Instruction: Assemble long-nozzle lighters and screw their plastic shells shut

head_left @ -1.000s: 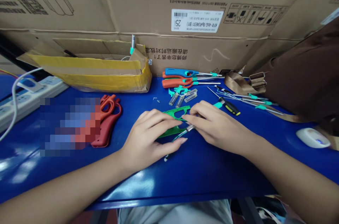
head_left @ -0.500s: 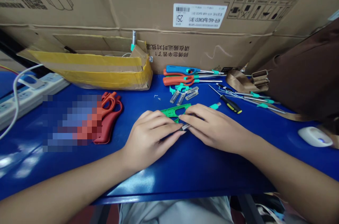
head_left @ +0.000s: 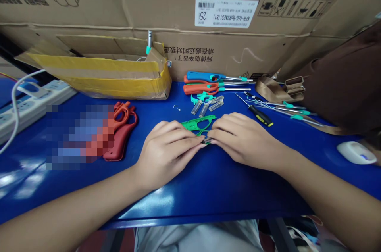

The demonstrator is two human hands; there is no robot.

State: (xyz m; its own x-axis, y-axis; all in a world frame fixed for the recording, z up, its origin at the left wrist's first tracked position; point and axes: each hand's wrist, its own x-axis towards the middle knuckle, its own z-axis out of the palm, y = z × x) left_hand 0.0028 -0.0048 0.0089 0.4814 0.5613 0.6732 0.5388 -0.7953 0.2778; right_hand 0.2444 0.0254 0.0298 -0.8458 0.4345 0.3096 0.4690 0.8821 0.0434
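Green lighter shell [head_left: 198, 124] sits centre of the desk [head_left: 208, 188], my left hand [head_left: 166, 151] clamped on it, right hand [head_left: 244, 139] pinching a small metal part [head_left: 207, 140] at its near edge; I'd judge it half-built, finished lighters [head_left: 208, 83] at the back edge, clear tanks [head_left: 208, 105] loose.

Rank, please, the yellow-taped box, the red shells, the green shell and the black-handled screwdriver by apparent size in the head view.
1. yellow-taped box
2. red shells
3. green shell and black-handled screwdriver: look alike, shell partly covered, so unranked.
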